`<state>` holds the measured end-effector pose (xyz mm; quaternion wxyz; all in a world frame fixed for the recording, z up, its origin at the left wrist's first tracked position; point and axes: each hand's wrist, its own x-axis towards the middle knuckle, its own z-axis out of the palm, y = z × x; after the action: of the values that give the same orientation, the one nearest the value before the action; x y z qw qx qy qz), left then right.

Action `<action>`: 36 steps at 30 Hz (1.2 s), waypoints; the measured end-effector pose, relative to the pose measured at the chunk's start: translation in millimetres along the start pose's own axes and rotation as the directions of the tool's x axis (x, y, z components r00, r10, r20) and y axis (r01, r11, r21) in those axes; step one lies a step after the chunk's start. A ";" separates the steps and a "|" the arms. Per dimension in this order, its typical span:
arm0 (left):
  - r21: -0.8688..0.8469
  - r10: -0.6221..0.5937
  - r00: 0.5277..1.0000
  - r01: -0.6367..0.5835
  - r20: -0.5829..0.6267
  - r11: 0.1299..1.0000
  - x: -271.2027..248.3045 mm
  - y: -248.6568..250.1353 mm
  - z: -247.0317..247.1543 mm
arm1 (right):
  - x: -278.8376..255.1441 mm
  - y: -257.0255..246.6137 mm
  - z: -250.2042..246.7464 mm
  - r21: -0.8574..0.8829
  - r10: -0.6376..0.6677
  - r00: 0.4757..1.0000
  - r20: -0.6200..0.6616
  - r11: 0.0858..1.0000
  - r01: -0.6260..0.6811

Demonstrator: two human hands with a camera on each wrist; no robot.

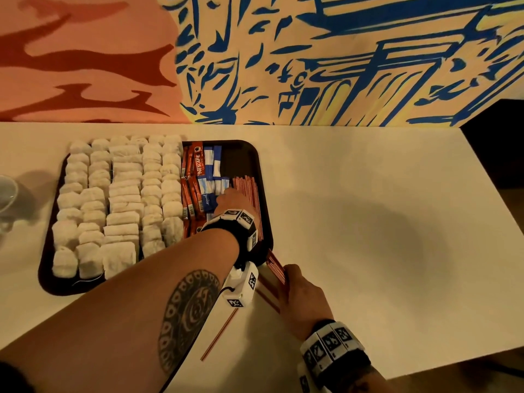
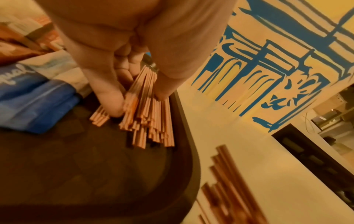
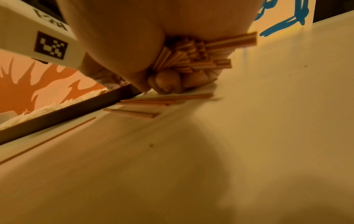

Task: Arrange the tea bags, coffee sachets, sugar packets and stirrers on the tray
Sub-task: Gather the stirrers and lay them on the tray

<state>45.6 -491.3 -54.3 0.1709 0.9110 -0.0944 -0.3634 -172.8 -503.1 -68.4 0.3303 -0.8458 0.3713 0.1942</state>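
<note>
The left hand (image 2: 134, 63) pinches the stirrers (image 2: 151, 115) lying along the tray's (image 2: 191, 159) right edge. The right hand's (image 1: 302, 296) grip is curled tight round a bundle (image 3: 193, 59) on the surface (image 1: 368, 222) off the tray's near right corner. Tea bags (image 1: 119, 199) fill the tray's left; sachets (image 1: 192, 188) and sugar packets (image 1: 211, 180) fill its middle.

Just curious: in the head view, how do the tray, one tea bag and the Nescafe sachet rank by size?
1. tray
2 and 3. Nescafe sachet and tea bag: unsure; the tea bag lies nearer the camera.

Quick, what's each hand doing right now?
Left hand: fingers and thumb pinch the stirrers on the tray.
Right hand: grips a stirrer bundle.
</note>
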 end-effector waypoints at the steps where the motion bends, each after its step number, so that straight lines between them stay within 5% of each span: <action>1: 0.027 0.010 1.000 -0.010 -0.004 1.000 -0.7 -1.8 1.2 | -0.3 -0.3 -0.7 0.005 0.000 1.000 0.000 1.000 0.000; 12: 0.253 0.056 0.996 -0.037 -0.068 0.967 -9.6 -4.3 14.8 | 3.4 2.8 1.6 0.017 -0.017 1.000 -0.018 1.000 0.017; 25: 0.101 0.247 0.967 -0.241 -0.056 0.965 -18.4 -32.5 -1.2 | -1.2 -6.4 4.9 0.027 0.037 0.999 0.009 0.999 -0.037; 36: -0.018 0.389 0.909 -0.396 -0.150 0.918 -49.7 -110.2 -23.2 | -5.2 -22.9 25.3 -0.237 0.015 1.000 -0.024 0.971 -0.020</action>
<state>31.3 -369.1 -49.1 0.2683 0.8927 -0.2544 -0.2575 -161.0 -471.1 -73.8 0.2210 -0.8779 0.3565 0.2309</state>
